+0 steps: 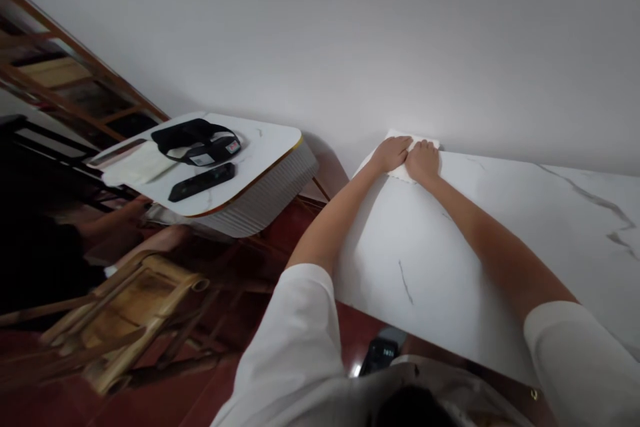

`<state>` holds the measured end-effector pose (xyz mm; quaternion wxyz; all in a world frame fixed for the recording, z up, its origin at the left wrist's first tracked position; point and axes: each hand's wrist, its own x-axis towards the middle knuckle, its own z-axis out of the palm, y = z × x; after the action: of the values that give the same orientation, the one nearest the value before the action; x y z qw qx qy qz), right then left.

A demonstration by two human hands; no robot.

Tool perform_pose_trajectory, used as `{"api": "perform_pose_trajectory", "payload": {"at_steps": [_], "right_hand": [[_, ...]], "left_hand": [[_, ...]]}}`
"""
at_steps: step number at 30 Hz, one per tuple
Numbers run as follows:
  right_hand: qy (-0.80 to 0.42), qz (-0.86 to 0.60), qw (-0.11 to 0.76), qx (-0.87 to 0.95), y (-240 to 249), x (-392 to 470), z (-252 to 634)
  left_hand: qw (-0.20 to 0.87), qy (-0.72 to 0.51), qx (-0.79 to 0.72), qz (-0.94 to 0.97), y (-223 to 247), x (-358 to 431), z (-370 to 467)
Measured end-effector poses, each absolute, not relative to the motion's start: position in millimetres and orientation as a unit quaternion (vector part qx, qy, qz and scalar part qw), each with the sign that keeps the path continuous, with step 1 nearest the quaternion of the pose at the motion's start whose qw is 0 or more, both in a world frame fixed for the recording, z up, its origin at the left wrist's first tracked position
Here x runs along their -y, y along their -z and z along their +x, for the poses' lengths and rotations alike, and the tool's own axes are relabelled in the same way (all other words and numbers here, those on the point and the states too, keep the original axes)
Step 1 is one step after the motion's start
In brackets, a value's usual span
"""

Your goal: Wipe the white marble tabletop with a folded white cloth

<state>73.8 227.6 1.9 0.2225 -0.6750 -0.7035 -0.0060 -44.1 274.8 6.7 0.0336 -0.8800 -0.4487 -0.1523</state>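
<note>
Our left hand [393, 153] and right hand [423, 160] press side by side on the cloth [401, 175] at the tabletop [385, 240]'s far corner; whether they grip it, we cannot tell. Work seems under way; how much is done or left doesn't show.

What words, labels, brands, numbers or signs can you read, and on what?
None legible:
Red-and-white label on the black strapped device: too small.
Pale square label on that device: too small.
Pale digits on the black rectangular device, bottom centre: too blurred.
White cloth under left hand: none visible.
</note>
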Motion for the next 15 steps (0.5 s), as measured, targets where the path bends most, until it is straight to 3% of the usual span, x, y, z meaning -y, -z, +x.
{"api": "perform_pose_trajectory", "payload": {"at_steps": [9, 15], "right_hand": [[-0.004, -0.667, 0.237, 0.706, 8.9, -137.2, 55.9], [-0.024, -0.625, 0.183, 0.758, -6.8, -55.9, 25.7]], "left_hand": [[-0.003, 0.088, 0.415, -0.906, -11.7, -176.9, -68.6], [0.016, 0.075, 0.449, -0.89, -11.5, -88.9, -106.2]]}}
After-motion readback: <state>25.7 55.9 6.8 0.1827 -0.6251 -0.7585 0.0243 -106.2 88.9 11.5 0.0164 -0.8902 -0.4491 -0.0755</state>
